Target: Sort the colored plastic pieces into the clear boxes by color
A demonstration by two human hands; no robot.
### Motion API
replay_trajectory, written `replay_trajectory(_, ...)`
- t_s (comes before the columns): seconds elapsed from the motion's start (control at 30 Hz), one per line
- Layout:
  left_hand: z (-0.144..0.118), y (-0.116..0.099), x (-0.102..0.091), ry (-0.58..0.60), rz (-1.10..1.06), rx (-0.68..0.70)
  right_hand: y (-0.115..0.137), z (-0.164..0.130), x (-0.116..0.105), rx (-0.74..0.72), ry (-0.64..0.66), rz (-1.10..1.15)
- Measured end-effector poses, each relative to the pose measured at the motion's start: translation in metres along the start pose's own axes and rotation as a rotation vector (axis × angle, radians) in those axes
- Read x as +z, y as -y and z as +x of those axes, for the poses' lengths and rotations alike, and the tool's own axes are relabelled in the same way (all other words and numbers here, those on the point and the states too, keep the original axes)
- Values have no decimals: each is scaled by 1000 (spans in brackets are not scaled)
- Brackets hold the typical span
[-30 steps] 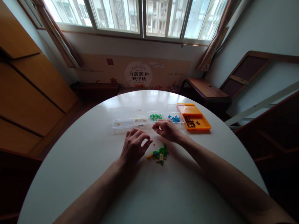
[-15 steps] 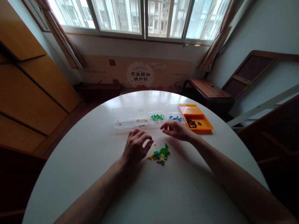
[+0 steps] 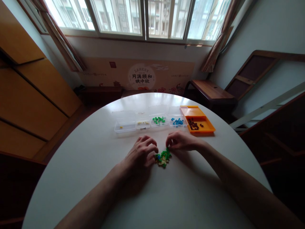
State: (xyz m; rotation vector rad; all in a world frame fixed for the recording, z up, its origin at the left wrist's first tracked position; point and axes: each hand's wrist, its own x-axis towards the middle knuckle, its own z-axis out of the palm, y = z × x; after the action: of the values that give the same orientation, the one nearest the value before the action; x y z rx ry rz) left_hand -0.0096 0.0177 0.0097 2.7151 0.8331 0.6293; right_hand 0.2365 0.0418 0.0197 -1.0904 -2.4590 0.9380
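A small pile of tiny plastic building blocks [image 3: 164,159], mostly green with some pale yellow and a blue one, lies on the white table between my hands. My left hand [image 3: 143,150] is at the pile's left edge, fingers curved and thumb apart from the index finger; it covers the yellow pieces there. At the top of the pile, my right hand [image 3: 180,141] points its bent fingers down, tips drawn together against the green pieces. Whether a block is between those fingertips is hidden.
Beyond my hands stand open clear boxes in a row: one with a yellow piece [image 3: 121,127], one with pale pieces [image 3: 143,122], one with green blocks [image 3: 159,120], one with blue blocks [image 3: 177,121]. An orange box [image 3: 208,126] at right holds dark brown blocks [image 3: 193,124].
My right hand has come down from in front of the blue box to the pile's top. My left hand has shifted slightly right, over the pile's left edge. The view has tilted slightly.
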Motion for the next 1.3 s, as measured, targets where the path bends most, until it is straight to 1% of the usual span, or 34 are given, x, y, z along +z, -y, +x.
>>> replay_trajectory(0.1,1,-2,-1,14,18,3,3,1,3,2,-20,-40)
replay_trajectory(0.3,-1,0,3,-7,27,-4,6,3,9,-40,-39,-52)
replay_trajectory(0.47,-1,0,4,-19,22,0,7,2,8,-28,8,-10)
replay_trajectory(0.57,-1,0,4,-17,24,1,8,1,9,-36,8,4)
replay_trajectory(0.9,-1,4,9,-53,9,13,11,4,19,-59,-79,2)
replay_trajectory(1.13,1,3,7,-52,-43,-23,12,3,22,-79,-99,7)
replay_trajectory(1.3,2,3,6,-53,-35,-35,13,4,23,-78,-104,5)
